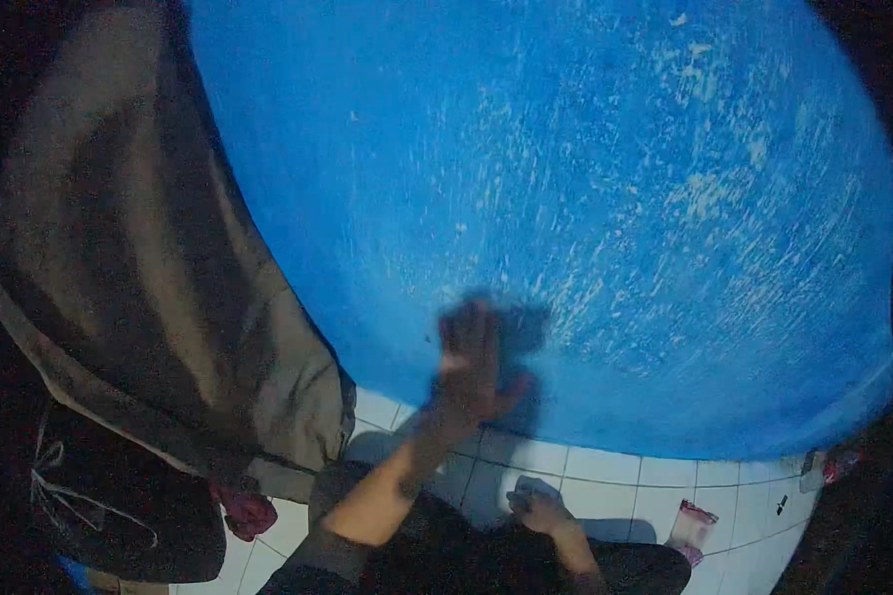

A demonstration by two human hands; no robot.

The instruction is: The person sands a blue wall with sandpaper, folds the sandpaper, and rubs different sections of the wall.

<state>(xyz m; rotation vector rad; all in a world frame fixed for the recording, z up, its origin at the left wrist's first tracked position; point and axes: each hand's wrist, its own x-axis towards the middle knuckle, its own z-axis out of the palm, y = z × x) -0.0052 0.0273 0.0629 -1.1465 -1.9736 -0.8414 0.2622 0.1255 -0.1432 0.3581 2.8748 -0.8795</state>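
A blue painted wall (387, 186) with pale scratches and worn patches rises before me. My left hand (476, 357) is blurred and lies against the lower part of this wall, over a dark, blurred thing or shadow; I cannot tell whether it holds anything. Lower down, above the white tiled floor (603, 465), my right hand (539, 509) has its fingers curled around a small dark object that I cannot identify.
A dark grey-brown curtain or cloth (193, 260) hangs at the left. Below it are a black bag or cloth (134, 513) with pale string and a dark red item (249, 515). A clear plastic packet (692, 528) lies on the tiles at the right.
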